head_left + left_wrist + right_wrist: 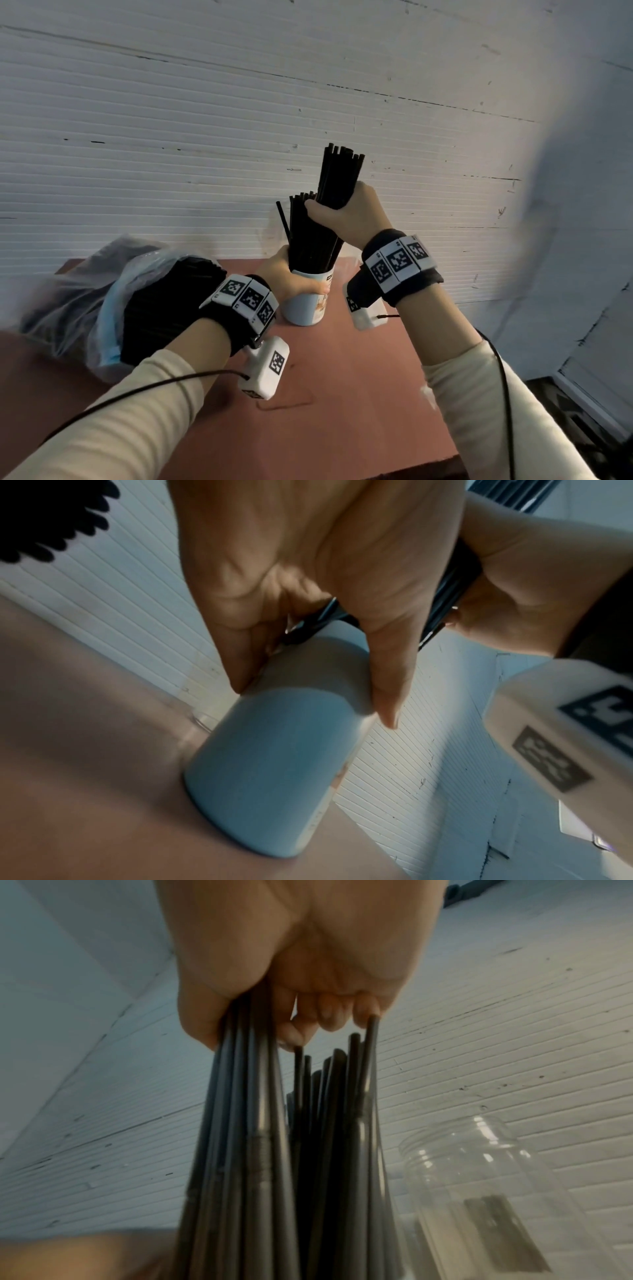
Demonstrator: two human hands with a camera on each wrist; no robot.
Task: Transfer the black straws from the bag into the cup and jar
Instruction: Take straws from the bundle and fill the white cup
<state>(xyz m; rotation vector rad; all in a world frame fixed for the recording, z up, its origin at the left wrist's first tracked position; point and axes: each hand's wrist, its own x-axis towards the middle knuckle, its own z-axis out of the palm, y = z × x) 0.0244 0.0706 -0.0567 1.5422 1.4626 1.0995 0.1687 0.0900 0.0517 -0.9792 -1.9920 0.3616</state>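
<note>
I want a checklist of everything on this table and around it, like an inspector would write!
Surface: reddish-brown table, flat.
Job's things: pale blue paper cup upright, packed with black plastic straws; clear plastic bag lying on the table's left, more straws inside; clear plastic jar, no straws visible in it.
Clutter: nothing seen.
Grips: left hand holds the cup; right hand grips a straw bundle above the cup.
Cables: dark wires from both wrist cameras.
Surroundings: white ribbed wall behind.
</note>
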